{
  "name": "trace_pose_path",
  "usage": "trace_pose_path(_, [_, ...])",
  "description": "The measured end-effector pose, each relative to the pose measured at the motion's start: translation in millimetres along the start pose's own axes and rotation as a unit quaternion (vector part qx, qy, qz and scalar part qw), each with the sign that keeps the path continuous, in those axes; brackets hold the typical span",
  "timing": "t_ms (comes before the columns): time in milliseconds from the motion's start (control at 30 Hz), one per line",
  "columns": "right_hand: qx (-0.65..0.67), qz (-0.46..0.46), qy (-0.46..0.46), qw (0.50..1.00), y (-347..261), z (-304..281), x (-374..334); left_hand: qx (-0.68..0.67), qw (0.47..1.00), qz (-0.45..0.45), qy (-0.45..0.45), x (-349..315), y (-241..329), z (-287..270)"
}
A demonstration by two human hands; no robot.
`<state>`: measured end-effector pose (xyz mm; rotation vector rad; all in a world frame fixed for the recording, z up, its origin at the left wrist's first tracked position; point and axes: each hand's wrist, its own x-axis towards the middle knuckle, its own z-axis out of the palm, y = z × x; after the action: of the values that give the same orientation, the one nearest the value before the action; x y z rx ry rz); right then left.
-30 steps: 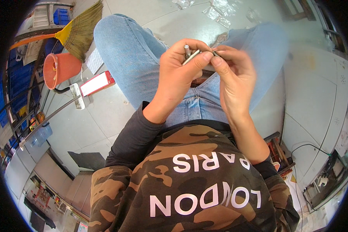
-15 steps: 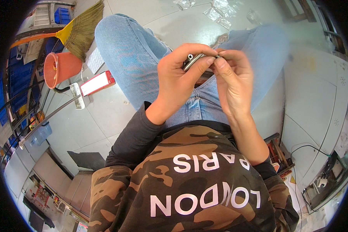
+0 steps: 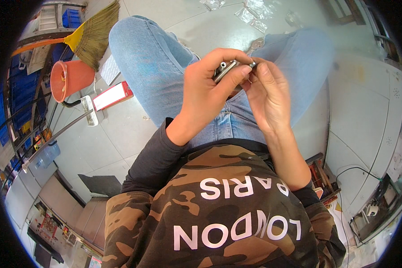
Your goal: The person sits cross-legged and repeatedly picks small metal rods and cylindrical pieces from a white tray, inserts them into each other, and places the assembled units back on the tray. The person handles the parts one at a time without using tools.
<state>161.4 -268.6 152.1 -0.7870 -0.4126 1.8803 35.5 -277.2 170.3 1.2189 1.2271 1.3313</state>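
Above my lap, my left hand (image 3: pixel 205 89) is closed around slim, shiny metal rods (image 3: pixel 225 72), pinched between thumb and forefinger. One of them shows a round end with a hole (image 3: pixel 223 65). A small, dark round metal piece (image 3: pixel 253 64) sits at the far right of the rods, between both hands' fingertips. My right hand (image 3: pixel 269 91) is bent around that piece, its thumb raised beside it and its other fingers curled partly behind. The left fingers cover much of the rods, so how the piece joins them cannot be made out.
Clear plastic bags (image 3: pixel 254 15) lie on the tiled floor beyond my knees. To the left are a broom (image 3: pixel 94 38), an orange bucket (image 3: pixel 73 80), a red and white box (image 3: pixel 111 96) and shelving. A pale cabinet (image 3: pixel 359 98) stands at the right.
My right thumb has lifted and shifted slightly right, uncovering the dark round piece. The rods have tilted a little in my left hand and show more.
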Motion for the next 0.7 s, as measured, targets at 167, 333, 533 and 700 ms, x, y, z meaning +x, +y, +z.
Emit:
trace_pose_path(167, [-0.018,0.008,0.002,1.000,-1,0,-1,0.061,0.998,0.023,0.013,0,0,0])
trace_pose_path(333, [0.049,0.061,-0.013,0.997,1,0,-3,0.135,0.990,0.046,0.001,-2,-1,-3])
trace_pose_path(533, [0.097,0.083,0.000,0.992,2,-4,1,-0.159,0.979,-0.111,-0.059,2,-1,-10])
trace_pose_path(700, [0.032,0.050,0.016,0.998,-2,-2,1,-0.394,0.889,-0.214,-0.093,7,-1,-15])
